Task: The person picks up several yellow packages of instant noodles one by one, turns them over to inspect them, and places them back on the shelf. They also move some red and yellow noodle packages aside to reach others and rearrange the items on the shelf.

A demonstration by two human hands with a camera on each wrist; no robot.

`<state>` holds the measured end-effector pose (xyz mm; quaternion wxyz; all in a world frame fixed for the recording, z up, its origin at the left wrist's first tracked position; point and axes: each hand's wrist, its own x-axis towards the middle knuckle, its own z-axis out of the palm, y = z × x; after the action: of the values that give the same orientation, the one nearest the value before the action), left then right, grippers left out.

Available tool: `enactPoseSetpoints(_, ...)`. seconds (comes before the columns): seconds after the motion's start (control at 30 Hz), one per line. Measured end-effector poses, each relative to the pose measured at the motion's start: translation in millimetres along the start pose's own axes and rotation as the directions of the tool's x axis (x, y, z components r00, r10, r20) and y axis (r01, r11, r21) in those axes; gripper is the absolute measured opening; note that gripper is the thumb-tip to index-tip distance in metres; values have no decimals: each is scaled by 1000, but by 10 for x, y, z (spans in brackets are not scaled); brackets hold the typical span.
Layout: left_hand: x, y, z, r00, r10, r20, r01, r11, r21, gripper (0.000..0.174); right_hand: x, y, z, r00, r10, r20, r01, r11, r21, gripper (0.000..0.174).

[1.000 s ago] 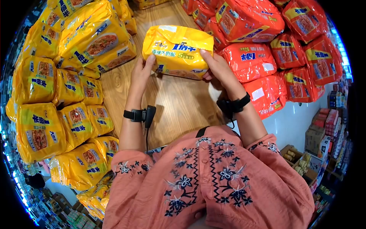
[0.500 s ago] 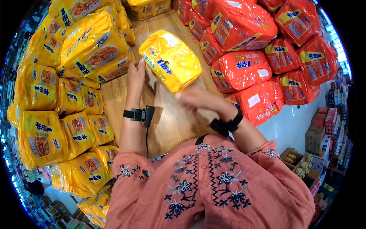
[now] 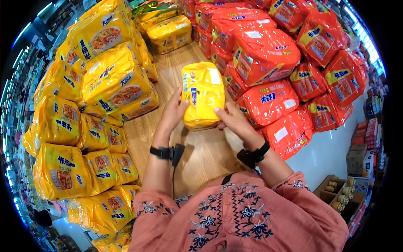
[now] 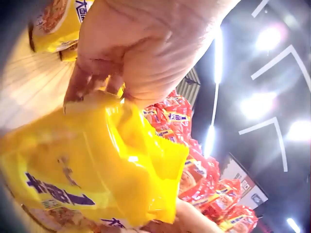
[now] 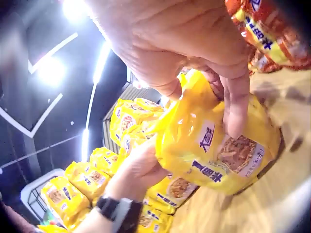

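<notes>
- Since the earlier frame, the yellow pack (image 3: 202, 92) has been turning from a slant to lie lengthwise between 12 and 6 o'clock, and the right hand (image 3: 235, 119) is now gripping it again.
- Nearest, at 6 o'clock, the embroidered pink top (image 3: 235, 214) is filling the view; black wrist straps (image 3: 161, 153) are circling both wrists.
- The right hand is holding the pack at its 4 o'clock side, fingers bending against the wrapper.
- The left hand (image 3: 175, 108) is gripping it at 9 o'clock, thumb on top.
- Beneath, the wooden table (image 3: 201, 155) is showing its grain; whether the pack is touching it, I cannot tell.
- Stacked yellow packs (image 3: 63, 171) are standing from 8 to 11 o'clock, red packs (image 3: 268, 101) from 1 to 4.
- Farthest, another yellow pack (image 3: 169, 34) is sitting at 11 o'clock.
</notes>
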<state>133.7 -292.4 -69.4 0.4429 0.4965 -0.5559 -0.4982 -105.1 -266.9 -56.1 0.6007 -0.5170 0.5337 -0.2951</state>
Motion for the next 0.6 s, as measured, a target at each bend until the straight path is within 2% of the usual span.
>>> enactPoseSetpoints(0.03,101,39,-58,999,23,-25,-19,988,155,55,9,40,52,996,49,80,-52,998,42,47)
enactPoseSetpoints(0.1,336,7,-205,990,116,-77,-85,941,328,52,48,64,123,963,132,237,-162,980,113,46)
enactPoseSetpoints(0.17,442,-36,-320,953,249,-173,-155,890,430,48,63,84,165,969,127,210,-144,987,65,46)
enactPoseSetpoints(0.2,411,-26,-347,943,249,-222,-142,903,406,48,95,107,165,972,126,197,-137,990,43,45)
enactPoseSetpoints(0.27,207,-35,-377,919,241,-312,-119,924,364,49,256,281,82,984,126,122,-145,978,153,44)
enactPoseSetpoints(0.33,-64,-117,-327,894,239,-379,-68,908,413,62,405,362,36,987,151,57,-161,950,266,43)
enactPoseSetpoints(0.37,-184,-206,-280,873,238,-425,-16,886,463,68,423,339,43,977,194,84,-211,909,359,39)
enactPoseSetpoints(0.4,-293,-283,-222,848,240,-472,38,861,507,73,459,372,57,974,182,132,-222,874,433,43)
enactPoseSetpoints(0.47,-507,-418,-52,870,4,-493,115,971,211,84,562,457,78,964,145,224,-249,790,561,51)
enactPoseSetpoints(0.5,-525,-415,45,873,-113,-474,156,986,53,90,604,454,111,965,113,238,-236,775,586,49)
enactPoseSetpoints(0.6,-514,-299,281,946,-134,-294,143,990,8,91,737,422,292,965,52,257,-208,747,632,45)
